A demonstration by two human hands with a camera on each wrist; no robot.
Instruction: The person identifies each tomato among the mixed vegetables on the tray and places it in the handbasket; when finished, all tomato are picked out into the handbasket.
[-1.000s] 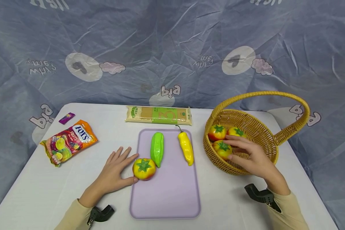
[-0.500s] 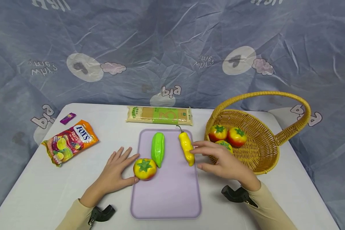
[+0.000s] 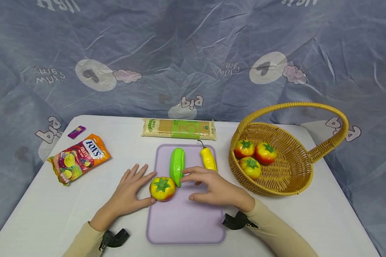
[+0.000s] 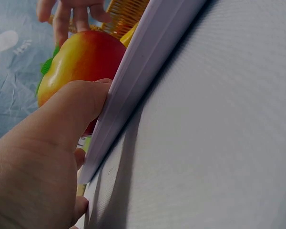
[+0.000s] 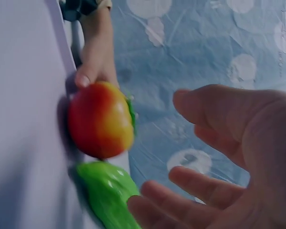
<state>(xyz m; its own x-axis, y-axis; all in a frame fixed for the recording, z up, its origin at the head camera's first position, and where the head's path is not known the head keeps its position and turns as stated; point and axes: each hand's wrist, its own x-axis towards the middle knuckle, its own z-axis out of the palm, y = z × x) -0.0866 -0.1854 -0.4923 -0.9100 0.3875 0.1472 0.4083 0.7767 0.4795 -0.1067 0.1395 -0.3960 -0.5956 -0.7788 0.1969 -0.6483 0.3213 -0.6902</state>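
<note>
Partway along, judging by the layout. Apparently done: three tomatoes [image 3: 265, 153] inside the basket [image 3: 271, 132], gathered at its left side. Apparently left: a fourth tomato [image 3: 162, 189], on the left part of the purple tray [image 3: 186, 228], just beside the tip of a green pepper [image 3: 177, 162]. Also on the tray, a yellow pepper [image 3: 207, 159], partly hidden behind the right hand [image 3: 212, 187]; status of both peppers unclear.

Right hand over the tray, fingers loosely bent, thumb apart from them, nothing pinched; fingertips near the green pepper, contact uncertain. Left hand [image 3: 127, 194] spread beside the tray, thumb at the rim near the fourth tomato, nothing gripped.

As for materials: tomatoes smooth, glossy and squat, red blending into yellow, with starry green leaf caps, probably moulded plastic or foam. Green pepper long, ridged, shiny and tapering; yellow pepper slimmer, ending in a thin curved stem. Tray shallow and smooth, with rounded corners and a low raised rim. Basket woven from golden-brown strands, round-mouthed, under a tall arched handle [image 3: 292, 104]. Beyond the tray, a long, flat noodle packet [image 3: 193, 129]; to the left, a crinkled sweets bag [image 3: 78, 159] and a small purple wrapper [image 3: 76, 132], all on the white counter [image 3: 122, 142]. Farther back, a creased grey-blue cloth [image 3: 180, 46] with pale printed motifs.
</note>
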